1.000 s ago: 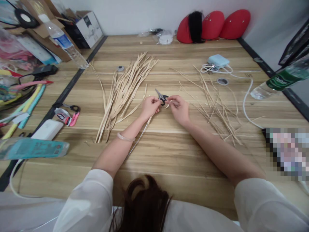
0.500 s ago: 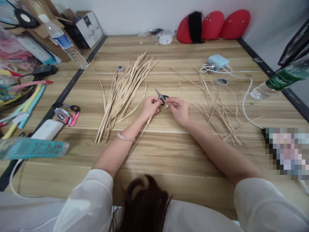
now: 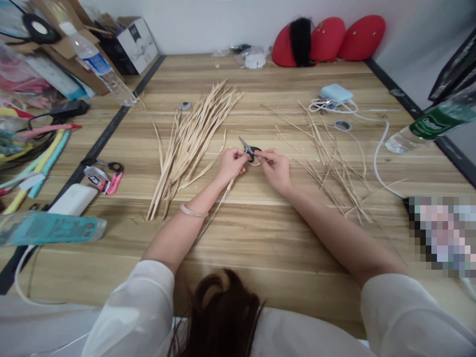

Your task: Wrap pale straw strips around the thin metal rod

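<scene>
Wood-grain tabletop [image 3: 267, 238] with dark strips along the sides, pale wall [image 3: 208, 25] behind. Best bit of readable print is on the green-labelled bottle [image 3: 431, 122] over on the right: white script, looks like "C'estbon". Writing on the blue-labelled bottle [image 3: 99, 65] and the teal-labelled bottle [image 3: 55, 229] is too blurry for me. Left hand [image 3: 232, 164] is closed in a tight pinch on a thin wire [image 3: 213, 216], which runs back along the forearm. Right hand [image 3: 275, 168] has thumb and fingertips pinched together on a pale strand [image 3: 255, 164] that loops between the two hands; its exact end is too small to see. Black-handled scissors [image 3: 248, 148] sit right at the fingertips, partly blocked by them. Big bundle of flat straw strips [image 3: 199, 134] lies to the left, thinner scattered stalks [image 3: 327, 158] to the right, plus a tape roll [image 3: 342, 125] near those.
</scene>
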`<state>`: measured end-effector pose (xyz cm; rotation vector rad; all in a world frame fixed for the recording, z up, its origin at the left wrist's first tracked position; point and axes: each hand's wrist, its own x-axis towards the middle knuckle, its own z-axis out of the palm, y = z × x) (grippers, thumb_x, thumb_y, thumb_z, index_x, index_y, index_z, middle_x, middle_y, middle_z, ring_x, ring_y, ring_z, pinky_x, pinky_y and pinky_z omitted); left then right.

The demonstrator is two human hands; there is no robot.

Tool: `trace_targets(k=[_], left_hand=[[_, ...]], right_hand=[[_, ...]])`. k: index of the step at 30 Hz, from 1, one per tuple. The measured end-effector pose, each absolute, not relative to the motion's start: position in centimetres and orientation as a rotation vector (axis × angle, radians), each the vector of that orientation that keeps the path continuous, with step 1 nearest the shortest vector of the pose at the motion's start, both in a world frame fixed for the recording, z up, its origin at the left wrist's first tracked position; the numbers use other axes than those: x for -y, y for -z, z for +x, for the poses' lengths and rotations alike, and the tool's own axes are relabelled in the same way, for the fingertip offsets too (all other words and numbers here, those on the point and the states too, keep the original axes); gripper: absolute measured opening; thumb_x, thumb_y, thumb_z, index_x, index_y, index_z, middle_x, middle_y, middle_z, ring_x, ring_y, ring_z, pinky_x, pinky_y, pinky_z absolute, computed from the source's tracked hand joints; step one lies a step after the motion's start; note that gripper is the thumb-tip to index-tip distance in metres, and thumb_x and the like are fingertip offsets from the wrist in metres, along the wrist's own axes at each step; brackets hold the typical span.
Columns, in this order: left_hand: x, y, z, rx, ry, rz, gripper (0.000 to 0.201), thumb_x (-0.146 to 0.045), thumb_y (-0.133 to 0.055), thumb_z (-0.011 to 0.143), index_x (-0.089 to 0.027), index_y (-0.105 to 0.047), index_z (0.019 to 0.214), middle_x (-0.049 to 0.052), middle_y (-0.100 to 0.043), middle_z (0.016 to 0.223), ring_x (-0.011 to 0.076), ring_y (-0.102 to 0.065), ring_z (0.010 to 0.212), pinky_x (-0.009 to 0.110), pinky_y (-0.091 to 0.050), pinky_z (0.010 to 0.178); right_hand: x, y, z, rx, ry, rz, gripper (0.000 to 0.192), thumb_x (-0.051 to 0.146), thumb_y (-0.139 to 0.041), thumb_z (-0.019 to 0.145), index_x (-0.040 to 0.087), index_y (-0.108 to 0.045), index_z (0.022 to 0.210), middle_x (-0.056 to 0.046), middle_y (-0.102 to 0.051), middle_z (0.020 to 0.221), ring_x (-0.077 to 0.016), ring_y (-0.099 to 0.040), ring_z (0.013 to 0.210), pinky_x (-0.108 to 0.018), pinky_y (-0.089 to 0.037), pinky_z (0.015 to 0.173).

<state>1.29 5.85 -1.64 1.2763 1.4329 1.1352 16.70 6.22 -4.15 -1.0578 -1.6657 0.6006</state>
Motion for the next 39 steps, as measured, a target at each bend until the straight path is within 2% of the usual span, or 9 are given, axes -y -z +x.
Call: trace_targets(k=[13, 22, 30, 39], left_hand=[[-5.94, 1.78, 1.24, -1.439, -1.128, 1.284, 0.012, -0.022, -0.063, 0.075, -0.014, -0.056, 0.068, -0.004, -0.055, 0.050, 0.0047, -0.049, 0.035, 0.015, -0.035, 0.037], [-5.91, 1.81, 1.26, -1.436, -1.130, 1.288, 0.012, -0.021, -0.062, 0.075, -0.014, -0.056, 0.068, -0.004, -0.056, 0.051, 0.0048, -0.049, 0.035, 0.016, -0.036, 0.036], [-5.74, 1.36, 1.44, -1.425, -1.130, 1.254, 0.012, -0.018, -0.061, 0.076, -0.014, -0.054, 0.067, -0.004, -0.055, 0.051, 0.0052, -0.048, 0.034, 0.016, -0.035, 0.035], [-5.67, 1.27, 1.45, -1.428, -1.125, 1.251, 0.011, -0.018, -0.061, 0.076, -0.014, -0.055, 0.067, -0.004, -0.055, 0.051, 0.0053, -0.048, 0.034, 0.016, -0.035, 0.035]], right_hand=[[-6.41, 4.46, 16.74, 1.676, -0.663, -1.046, 0.023, 0.020, -0.054, 0.085, 0.020, -0.075, 0.094, -0.007, -0.063, 0.085, -0.0158, -0.059, 0.074, -0.032, -0.050, 0.070], [-6.14, 4.07, 16.61, 1.647, -0.662, -1.040, 0.022, 0.018, -0.056, 0.082, 0.019, -0.076, 0.092, -0.006, -0.063, 0.083, -0.0150, -0.059, 0.072, -0.030, -0.048, 0.066], [-6.26, 4.27, 16.63, 1.663, -0.648, -1.036, 0.028, 0.016, -0.050, 0.083, 0.015, -0.075, 0.094, -0.009, -0.062, 0.087, -0.0154, -0.059, 0.073, -0.030, -0.048, 0.065], [-6.21, 4.13, 16.67, 1.700, -0.604, -1.085, 0.031, 0.014, -0.048, 0.082, 0.016, -0.074, 0.097, -0.008, -0.063, 0.086, -0.0152, -0.058, 0.072, -0.030, -0.048, 0.065]])
